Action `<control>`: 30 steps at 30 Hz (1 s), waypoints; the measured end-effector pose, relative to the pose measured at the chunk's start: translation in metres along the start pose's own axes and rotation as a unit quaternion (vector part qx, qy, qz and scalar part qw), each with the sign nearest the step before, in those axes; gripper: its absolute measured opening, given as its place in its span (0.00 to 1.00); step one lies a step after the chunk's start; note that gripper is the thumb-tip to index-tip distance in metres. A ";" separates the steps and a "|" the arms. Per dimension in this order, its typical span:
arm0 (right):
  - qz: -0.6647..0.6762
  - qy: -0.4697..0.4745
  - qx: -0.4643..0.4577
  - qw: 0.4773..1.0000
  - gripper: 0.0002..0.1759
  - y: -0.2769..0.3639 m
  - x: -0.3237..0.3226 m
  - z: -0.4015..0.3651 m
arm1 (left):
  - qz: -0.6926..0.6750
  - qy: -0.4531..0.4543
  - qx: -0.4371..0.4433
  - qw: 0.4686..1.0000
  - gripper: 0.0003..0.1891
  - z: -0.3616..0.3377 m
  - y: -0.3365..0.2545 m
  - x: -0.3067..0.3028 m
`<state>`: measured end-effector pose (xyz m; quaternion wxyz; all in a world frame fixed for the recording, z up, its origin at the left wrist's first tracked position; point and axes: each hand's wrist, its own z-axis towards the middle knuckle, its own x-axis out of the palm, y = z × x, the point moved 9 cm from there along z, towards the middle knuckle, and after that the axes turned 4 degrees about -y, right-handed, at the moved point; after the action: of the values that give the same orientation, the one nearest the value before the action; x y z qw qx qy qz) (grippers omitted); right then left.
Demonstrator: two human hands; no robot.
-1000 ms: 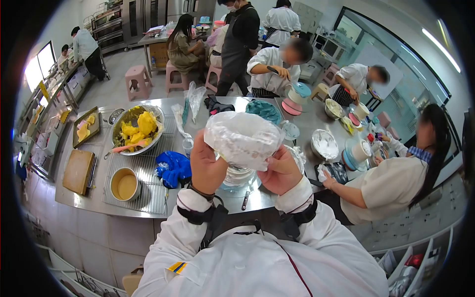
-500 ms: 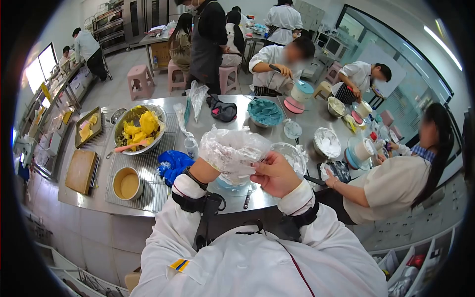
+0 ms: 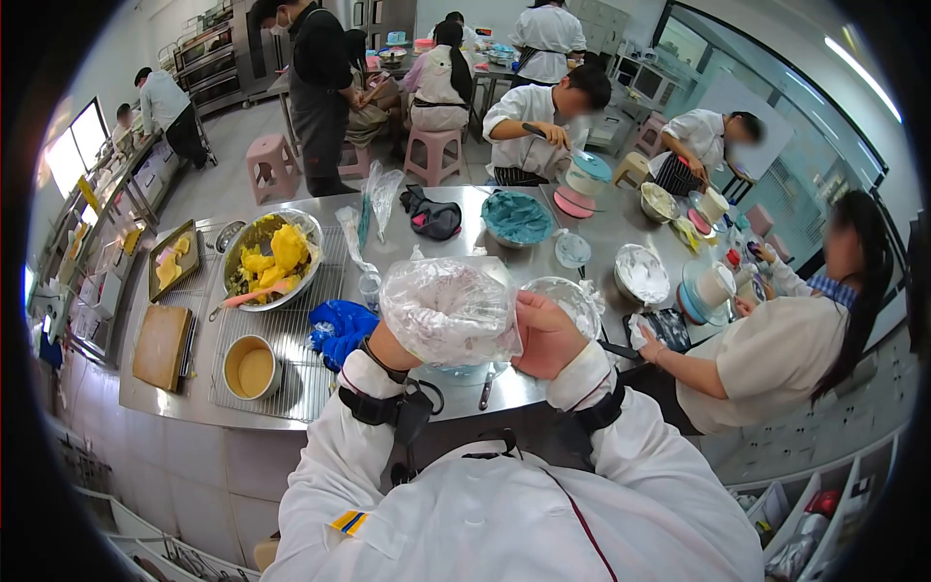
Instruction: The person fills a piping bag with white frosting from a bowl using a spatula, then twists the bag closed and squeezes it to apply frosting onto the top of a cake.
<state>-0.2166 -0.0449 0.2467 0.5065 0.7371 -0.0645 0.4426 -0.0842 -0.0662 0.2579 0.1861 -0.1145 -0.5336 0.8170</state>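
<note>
Head view: as I watch, the person's left hand (image 3: 396, 349) is mostly covered by a white-smeared, clear plastic bag (image 3: 444, 312), so I cannot tell how its fingers are set; the right hand (image 3: 548, 335) pinches the bag's side between thumb and fingers, presumably to steady the film while its hollow faces upward. The bag is held above the steel table (image 3: 184, 403), near the middle of the near edge. A knife (image 3: 485, 393) lies at that edge, handle toward the person, seemingly for easy pick-up. Toward the near left corner, a round tin (image 3: 252, 369) stands on a wire rack (image 3: 301, 383), perhaps for airflow beneath. Near the far edge, piping bags (image 3: 383, 199) and a bowl (image 3: 512, 244) of teal cream (image 3: 517, 215) sit back, likely so as not to crowd the hands.
</note>
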 end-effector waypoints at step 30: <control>-0.670 -0.112 -0.356 0.642 0.11 0.046 0.121 -0.033 | 0.160 -0.224 0.172 0.946 0.16 -0.009 -0.033 -0.010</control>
<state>-0.1881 0.0025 0.3681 0.8769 0.3856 0.2376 -0.1607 -0.0660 -0.0512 0.2845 -0.0543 0.0211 -0.3876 0.9200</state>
